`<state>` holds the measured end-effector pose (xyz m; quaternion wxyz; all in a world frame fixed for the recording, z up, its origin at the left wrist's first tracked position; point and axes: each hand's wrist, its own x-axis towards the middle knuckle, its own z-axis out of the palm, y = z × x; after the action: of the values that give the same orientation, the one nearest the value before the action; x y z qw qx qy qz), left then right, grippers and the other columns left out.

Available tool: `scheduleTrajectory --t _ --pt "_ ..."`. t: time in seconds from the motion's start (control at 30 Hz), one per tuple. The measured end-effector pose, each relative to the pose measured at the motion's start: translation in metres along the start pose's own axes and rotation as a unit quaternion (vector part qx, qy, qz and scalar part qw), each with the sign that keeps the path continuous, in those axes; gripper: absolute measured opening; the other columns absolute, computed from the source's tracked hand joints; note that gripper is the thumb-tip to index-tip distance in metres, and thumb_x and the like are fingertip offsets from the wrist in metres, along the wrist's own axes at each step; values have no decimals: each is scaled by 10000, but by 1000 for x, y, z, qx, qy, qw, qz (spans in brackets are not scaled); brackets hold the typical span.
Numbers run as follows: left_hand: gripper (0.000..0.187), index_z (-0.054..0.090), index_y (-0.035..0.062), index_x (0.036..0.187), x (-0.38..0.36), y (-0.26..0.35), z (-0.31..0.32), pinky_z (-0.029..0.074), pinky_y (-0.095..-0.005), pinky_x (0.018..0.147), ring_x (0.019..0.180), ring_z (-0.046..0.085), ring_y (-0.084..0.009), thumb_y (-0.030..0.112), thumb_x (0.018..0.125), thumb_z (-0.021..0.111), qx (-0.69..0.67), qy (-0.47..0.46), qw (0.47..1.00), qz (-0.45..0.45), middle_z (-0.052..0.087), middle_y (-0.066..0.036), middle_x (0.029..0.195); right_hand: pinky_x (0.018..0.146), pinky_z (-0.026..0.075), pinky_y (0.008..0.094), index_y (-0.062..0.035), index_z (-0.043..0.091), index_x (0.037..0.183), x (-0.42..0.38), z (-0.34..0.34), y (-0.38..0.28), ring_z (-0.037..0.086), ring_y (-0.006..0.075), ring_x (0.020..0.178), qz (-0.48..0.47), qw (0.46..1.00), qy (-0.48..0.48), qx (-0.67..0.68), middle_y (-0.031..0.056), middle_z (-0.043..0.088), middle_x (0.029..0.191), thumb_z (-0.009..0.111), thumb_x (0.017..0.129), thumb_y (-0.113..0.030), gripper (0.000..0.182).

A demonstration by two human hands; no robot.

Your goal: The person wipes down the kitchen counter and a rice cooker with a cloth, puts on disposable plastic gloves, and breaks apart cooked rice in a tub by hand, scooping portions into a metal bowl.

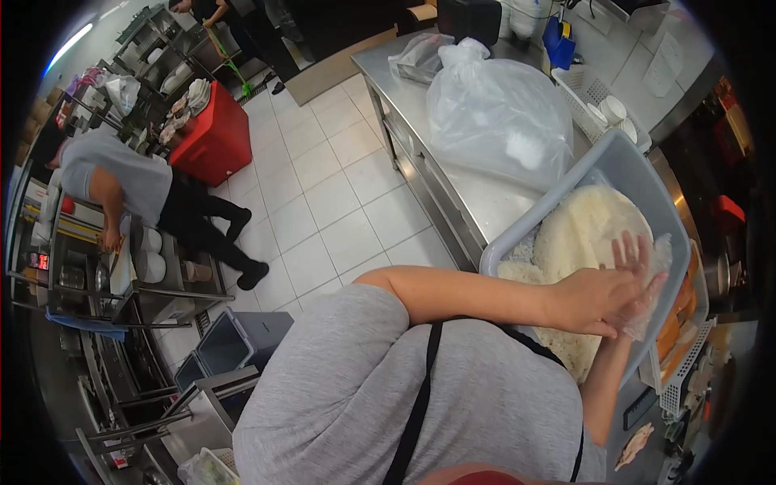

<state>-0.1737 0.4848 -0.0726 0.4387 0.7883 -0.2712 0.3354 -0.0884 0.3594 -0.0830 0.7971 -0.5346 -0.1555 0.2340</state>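
Observation:
My right hand [644, 271] is inside a loose clear plastic glove, its fingers spread. Crossing over it, my bare left hand [594, 299] grips the clear plastic glove [658, 263] near the palm and wrist, its fingertips partly hidden. Both hands are over a grey-blue plastic tub [503, 257]. Inside the tub lies a large pale, cream-coloured mass [586, 222], smooth on top, with crumbly bits around its edge.
A steel counter [477, 190] carries a large tied clear bag [501, 113] and a white basket [578, 85] of cups. Another tray [683, 315] holds orange-brown food. Across the tiled floor, a person [121, 178] bends at shelves near a red bin [214, 137]; another holds a green-handled tool.

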Motion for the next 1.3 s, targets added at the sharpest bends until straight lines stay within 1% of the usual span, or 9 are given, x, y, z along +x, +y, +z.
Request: scheduleTrajectory --t 0.07,0.13,0.23,0.37,0.5,0.73,0.9,1.0,1.3 --pt "240 546 84 969 -4 -13 3 475 -409 582 741 592 -312 267 816 573 5 70 997 -26 576 -115 807 1088 105 500 -138 289 1416 3 -4 0 227 274 1348 -50 992 57 103 109 288 1444 269 849 -704 801" --pt "223 553 65 870 -7 -21 8 476 -418 577 718 595 -316 277 806 579 -10 -139 982 -130 569 -117 760 1083 68 535 -158 280 1419 -2 13 -9 193 283 1362 -44 986 96 129 77 245 1469 276 863 -681 763" --pt "193 557 62 792 -3 -12 16 478 -422 583 704 601 -308 253 812 558 50 -322 944 -42 569 -114 736 1086 70 533 -156 281 1416 -3 10 -13 153 284 1373 -64 980 168 86 58 226 1477 296 870 -661 743" --pt "185 563 62 736 -15 -8 26 480 -420 572 666 605 -310 229 810 538 -52 -217 973 53 582 -113 712 1079 46 546 -168 296 1406 -7 2 -17 150 257 1376 -104 968 230 1 35 236 1471 294 882 -641 706" --pt "190 570 65 720 -3 -8 19 477 -427 576 665 611 -316 228 807 525 2 -267 964 3 600 -112 705 1067 21 565 -177 311 1400 -7 7 -43 187 252 1367 -47 957 254 128 45 249 1463 244 878 -669 721" --pt "153 574 85 743 11 -3 30 460 -445 628 698 590 -351 223 791 531 -59 -383 922 -23 607 -130 733 1066 127 526 -170 202 1450 -14 -5 -43 188 271 1366 -113 982 154 6 101 239 1476 217 814 -761 868" --pt "158 527 46 766 28 -1 24 442 -435 625 720 568 -352 194 820 532 -86 -434 897 5 577 -149 738 928 360 360 -180 260 1431 -19 -47 -30 522 221 1083 -17 990 138 -2 89 454 1340 279 824 -742 827" --pt "199 506 29 758 32 4 34 432 -428 617 695 552 -348 201 859 508 -63 -475 877 38 554 -152 714 973 384 403 -155 281 1403 -25 -78 -20 411 219 1222 -73 989 91 90 116 337 1414 331 823 -722 813" --pt "286 476 9 725 43 3 41 410 -387 601 636 524 -289 239 887 527 -134 -540 831 4 488 -142 652 937 407 370 -92 425 1256 -33 -78 -39 497 216 1100 -228 948 188 120 113 479 1234 342 828 -713 759"
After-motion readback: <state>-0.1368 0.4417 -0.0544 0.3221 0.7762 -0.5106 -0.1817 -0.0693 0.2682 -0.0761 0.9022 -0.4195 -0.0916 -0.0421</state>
